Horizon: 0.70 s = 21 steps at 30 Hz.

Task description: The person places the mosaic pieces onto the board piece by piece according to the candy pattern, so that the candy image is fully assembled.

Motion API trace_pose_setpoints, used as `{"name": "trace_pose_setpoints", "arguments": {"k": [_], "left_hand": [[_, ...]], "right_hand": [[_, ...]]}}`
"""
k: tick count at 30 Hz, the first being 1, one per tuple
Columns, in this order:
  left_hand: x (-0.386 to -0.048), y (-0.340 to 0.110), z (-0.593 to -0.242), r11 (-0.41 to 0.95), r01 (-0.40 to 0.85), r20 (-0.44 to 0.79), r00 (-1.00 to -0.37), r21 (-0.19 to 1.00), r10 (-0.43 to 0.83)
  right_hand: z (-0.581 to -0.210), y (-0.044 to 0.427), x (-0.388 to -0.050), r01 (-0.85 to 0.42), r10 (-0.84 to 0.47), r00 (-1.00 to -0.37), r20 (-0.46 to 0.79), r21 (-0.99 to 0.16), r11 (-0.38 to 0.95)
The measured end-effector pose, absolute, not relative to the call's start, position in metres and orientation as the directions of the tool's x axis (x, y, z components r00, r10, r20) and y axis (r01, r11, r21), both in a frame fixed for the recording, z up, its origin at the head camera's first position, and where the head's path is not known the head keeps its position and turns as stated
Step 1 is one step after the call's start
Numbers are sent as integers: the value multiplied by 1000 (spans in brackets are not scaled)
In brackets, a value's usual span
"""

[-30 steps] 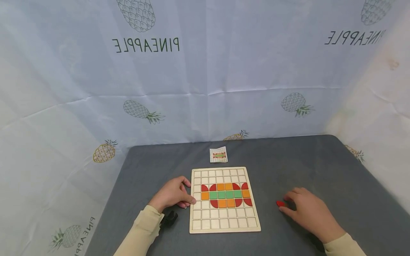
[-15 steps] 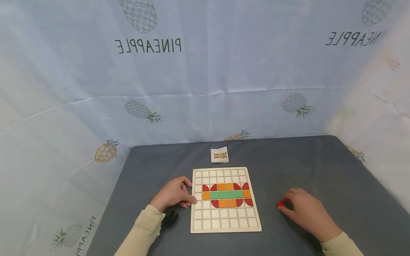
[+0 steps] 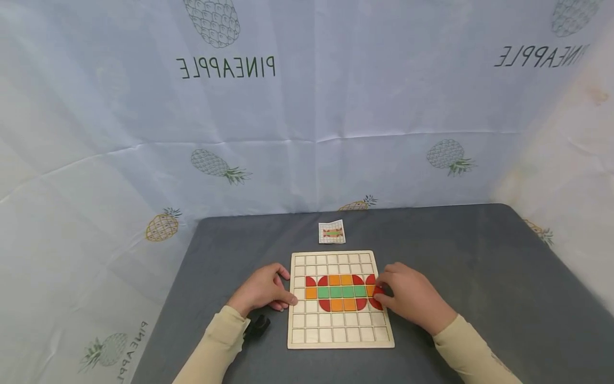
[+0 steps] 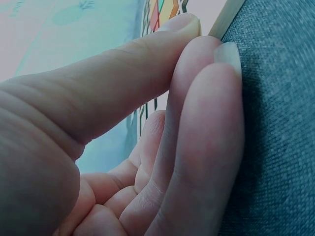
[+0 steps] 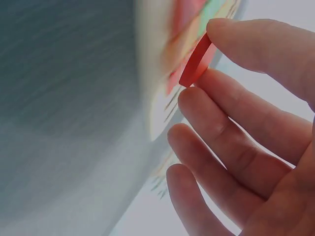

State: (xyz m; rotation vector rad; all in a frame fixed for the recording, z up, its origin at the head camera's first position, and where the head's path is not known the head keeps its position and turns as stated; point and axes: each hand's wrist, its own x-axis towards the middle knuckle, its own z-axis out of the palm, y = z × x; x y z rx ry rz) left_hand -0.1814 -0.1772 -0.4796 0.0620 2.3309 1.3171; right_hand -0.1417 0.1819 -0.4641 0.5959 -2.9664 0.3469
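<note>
A pale wooden grid board (image 3: 340, 335) lies on the table with red, orange and green tiles forming a band across it. At its left edge my left hand (image 3: 264, 290) grips the board, thumb on top and fingertips against the side; in the left wrist view the thumb (image 4: 128, 64) overlaps the board's edge. My right hand (image 3: 414, 293) is over the board's right edge, holding a small red tile (image 5: 197, 61) between thumb and fingers. That tile has a curved side, but its full outline is hidden. Its other fingers are spread loosely.
Behind the board lies a small paper card (image 3: 332, 232) printed with a similar coloured pattern. The grey table (image 3: 460, 245) ends at a pineapple-print curtain (image 3: 307, 106). A black object (image 3: 256, 326) sits by the left wrist.
The right hand has picked up the red tile from the table on the right and carried it left to the board's right edge. The left hand stays at the board's left edge.
</note>
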Motion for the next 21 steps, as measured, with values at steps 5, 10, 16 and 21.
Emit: {"name": "trace_pose_setpoints", "arguments": {"k": [5, 10, 16, 21], "left_hand": [[-181, -178, -480, 538, -179, -367, -891, 824, 267], [-182, -178, -480, 532, -182, -370, -889, 827, 271], [-183, -178, -482, 526, -177, -362, -891, 832, 274], [-183, -178, -482, 511, -166, -350, -892, 843, 287]], "right_hand": [[-459, 141, -154, -513, -485, -857, 173, -222, 829], [-457, 102, -158, -587, -561, -810, 174, -233, 775], [-460, 71, -157, -636, -621, -771, 140, -215, 741], [-466, 60, -154, -674, -655, -739, 158, -191, 714]]}}
